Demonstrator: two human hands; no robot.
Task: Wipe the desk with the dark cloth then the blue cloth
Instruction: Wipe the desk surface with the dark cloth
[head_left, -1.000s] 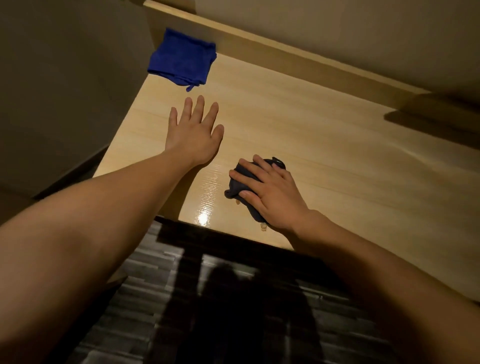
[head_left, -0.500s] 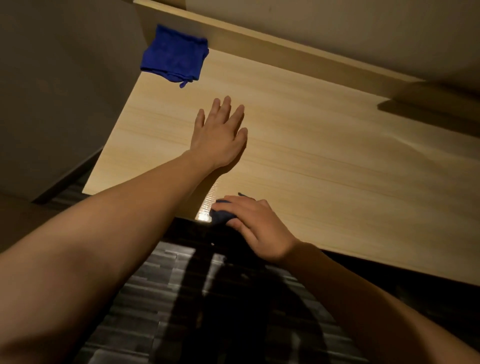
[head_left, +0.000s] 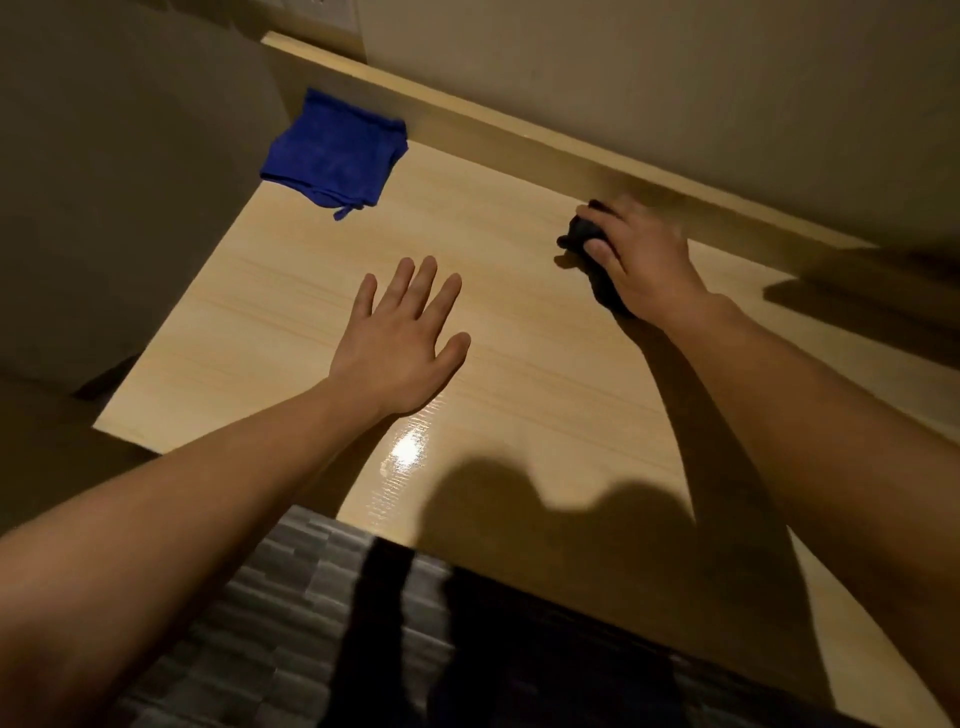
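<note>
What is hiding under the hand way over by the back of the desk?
A dark cloth is bunched under the right hand. Only its edge pokes out by the fingers; the hand covers the rest.

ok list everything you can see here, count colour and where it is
desk: one, light wood, fills the middle of the view, with a raised back edge along the wall
blue cloth: one, bright blue, folded, far left corner of the desk against the back edge
dark cloth: one, near black, bunched under the right hand, far side of the desk close to the back edge
wall: beige, behind the desk
side panel: one, beige, left of the desk
floor: dark with grey striped patches, below the near edge of the desk
left hand: one, open, palm down with fingers spread, over the middle of the desk
right hand: one, pressed on the dark cloth, arm reaching across the desk
</note>
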